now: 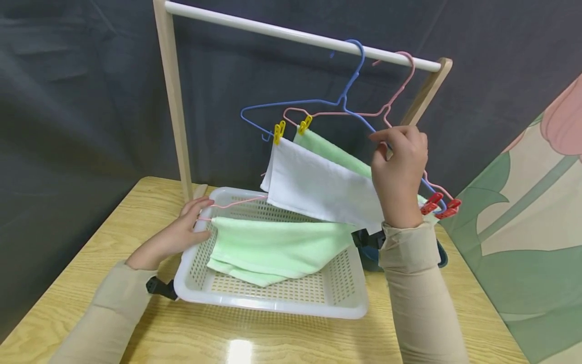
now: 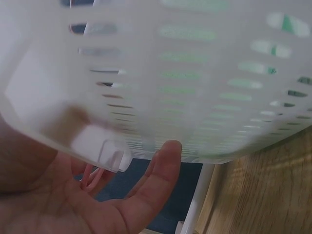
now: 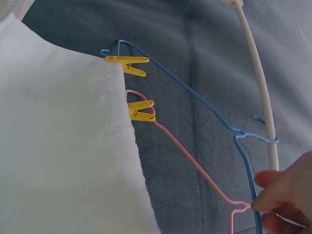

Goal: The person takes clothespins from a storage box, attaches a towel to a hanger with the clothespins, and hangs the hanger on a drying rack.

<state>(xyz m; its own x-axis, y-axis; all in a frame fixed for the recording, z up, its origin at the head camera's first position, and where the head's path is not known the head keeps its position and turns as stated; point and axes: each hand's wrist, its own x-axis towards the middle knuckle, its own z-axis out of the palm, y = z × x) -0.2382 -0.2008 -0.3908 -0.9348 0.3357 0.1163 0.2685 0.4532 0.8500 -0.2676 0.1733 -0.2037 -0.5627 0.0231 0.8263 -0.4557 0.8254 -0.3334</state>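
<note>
My right hand (image 1: 400, 172) pinches the sloping arm of a blue hanger (image 3: 195, 100), which hooks over the white rod. A white towel (image 1: 323, 184) hangs from it, fixed by a yellow clip (image 1: 279, 132). Behind that, a pink hanger (image 3: 190, 161) carries a green towel (image 1: 334, 151) with another yellow clip (image 3: 141, 110). Red clips (image 1: 447, 208) sit at the hangers' right ends. At the basket's left side my left hand (image 1: 184, 230) holds the end of a second pink hanger (image 1: 238, 201); a light green towel (image 1: 282, 247) drapes over its lower bar.
The white perforated basket (image 1: 273, 302) stands on the wooden table (image 1: 291, 338), under a rack with a white rod (image 1: 273, 31) and wooden posts (image 1: 175, 101). A dark blue object (image 1: 370, 259) lies partly hidden right of the basket. A dark curtain hangs behind.
</note>
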